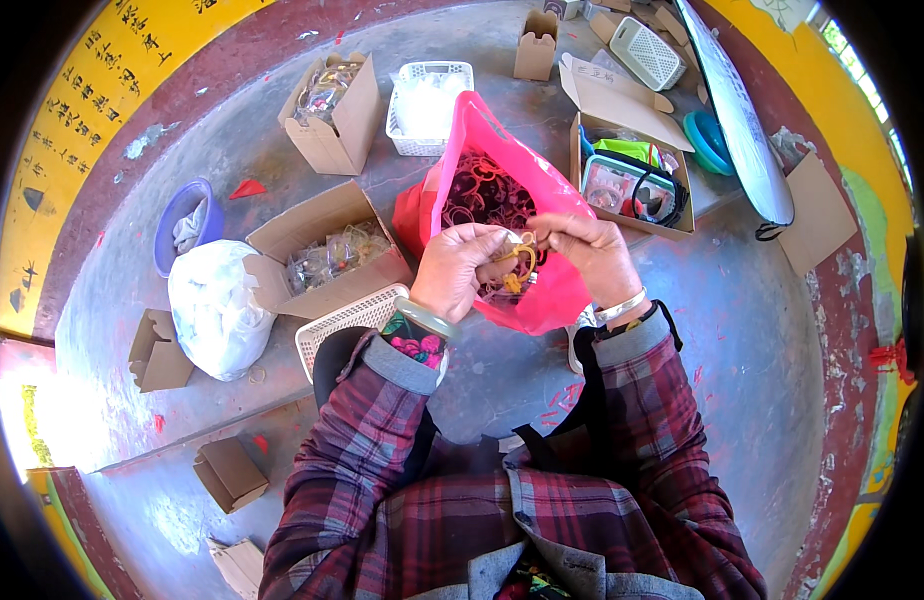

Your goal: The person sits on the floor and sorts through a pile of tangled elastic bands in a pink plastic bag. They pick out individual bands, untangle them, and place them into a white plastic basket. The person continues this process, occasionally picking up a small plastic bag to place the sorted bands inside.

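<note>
My left hand [452, 270] pinches a thin yellow looped cord [530, 262] between thumb and fingers. It looks like a hair tie or bracelet, with a small yellow piece hanging at its lower end. Close on the other side, my right hand [594, 256] has its fingers pinched together at the upper part of the same cord. Both hands are over the mouth of a bright pink plastic bag [560, 296]. Inside the bag lies a tangled heap of dark reddish looped cords [485, 190]. My fingers partly hide the cord.
Left of the bag are an open cardboard box of clear-wrapped items [267, 238], a white plastic bag [220, 312] and a beige basket [304, 338]. Behind stand a tall carton [347, 128] and white basket [432, 147]. At right are another box [650, 226] and a teal basin [704, 142].
</note>
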Tool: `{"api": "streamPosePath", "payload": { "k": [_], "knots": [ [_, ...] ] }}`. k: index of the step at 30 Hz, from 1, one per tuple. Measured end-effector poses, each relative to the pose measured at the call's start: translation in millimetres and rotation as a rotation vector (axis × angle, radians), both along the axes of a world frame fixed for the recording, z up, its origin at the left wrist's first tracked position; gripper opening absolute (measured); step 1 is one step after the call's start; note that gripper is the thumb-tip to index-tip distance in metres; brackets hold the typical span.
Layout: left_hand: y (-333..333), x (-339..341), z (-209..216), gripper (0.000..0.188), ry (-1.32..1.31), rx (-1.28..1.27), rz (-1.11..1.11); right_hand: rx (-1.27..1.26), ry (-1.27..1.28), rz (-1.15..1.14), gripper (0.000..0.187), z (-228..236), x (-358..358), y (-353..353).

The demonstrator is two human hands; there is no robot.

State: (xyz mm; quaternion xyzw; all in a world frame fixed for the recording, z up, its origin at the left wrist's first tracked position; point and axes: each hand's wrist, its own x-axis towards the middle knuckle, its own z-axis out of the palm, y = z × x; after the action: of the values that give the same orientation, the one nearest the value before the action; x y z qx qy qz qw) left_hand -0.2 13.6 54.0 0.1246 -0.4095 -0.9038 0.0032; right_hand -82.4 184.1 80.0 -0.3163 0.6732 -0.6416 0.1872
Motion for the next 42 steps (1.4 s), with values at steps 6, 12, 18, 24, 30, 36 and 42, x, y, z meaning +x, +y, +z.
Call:
{"api": "streamPosePath", "payload": {
  "k": [6,12,18,24,30,36,42],
  "knots": [
    [11,2,4,0.015,0.108,-0.172,0.155,-0.105,-0.266,-0.096,0.021,2,7,-9],
    [19,3,0,0.016,0.186,-0.476,0.156,-0.123,-0.343,-0.164,0.019,-19,11,-18],
    [18,5,6,0.016,0.199,-0.36,0.118,-0.175,-0.293,-0.181,0.01,-14,12,-16],
    [14,5,10,0.016,0.273,-0.354,0.107,-0.262,-0.308,-0.129,0.011,-9,11,-11],
    [13,6,11,0.019,0.286,-0.368,0.08,-0.228,-0.271,-0.127,0.01,-5,10,-7],
    [15,7,18,0.019,0.183,-0.298,0.037,-0.162,-0.29,-0.191,0.007,-6,9,-6],
    [9,4,3,0.014,0.126,-0.504,0.009,-0.055,-0.022,-0.152,0.009,-4,15,-11]
  ]
}}
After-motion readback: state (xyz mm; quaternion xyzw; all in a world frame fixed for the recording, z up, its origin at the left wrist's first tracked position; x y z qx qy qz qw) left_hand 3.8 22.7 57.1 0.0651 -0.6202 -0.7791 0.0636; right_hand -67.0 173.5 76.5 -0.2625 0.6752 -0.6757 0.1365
